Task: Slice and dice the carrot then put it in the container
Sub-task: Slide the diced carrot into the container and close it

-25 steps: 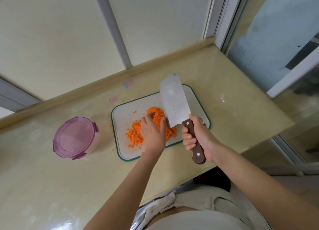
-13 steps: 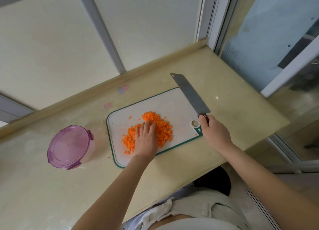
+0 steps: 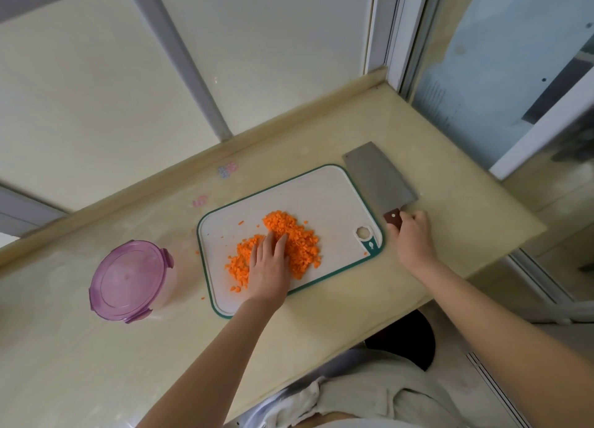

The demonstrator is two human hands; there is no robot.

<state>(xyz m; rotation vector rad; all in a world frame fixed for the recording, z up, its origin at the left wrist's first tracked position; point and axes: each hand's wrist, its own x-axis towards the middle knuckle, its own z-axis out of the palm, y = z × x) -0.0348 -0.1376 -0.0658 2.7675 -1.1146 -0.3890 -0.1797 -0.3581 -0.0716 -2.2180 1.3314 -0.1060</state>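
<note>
Orange diced carrot (image 3: 302, 241) is pressed under the spread left hand (image 3: 268, 267) — the cleaver (image 3: 379, 176) is gripped at its handle by the right hand (image 3: 414, 238).

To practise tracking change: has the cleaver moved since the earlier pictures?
Yes. The cleaver went right, from above the cutting board to the counter beside it.

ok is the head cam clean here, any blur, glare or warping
Head view: soft, even light, faint shadow by the left hand; no harsh glare, mild sheen on the countertop; diced carrot and cleaver sharp enough to read; wide-angle lens tilts and bows the wall panels.
</note>
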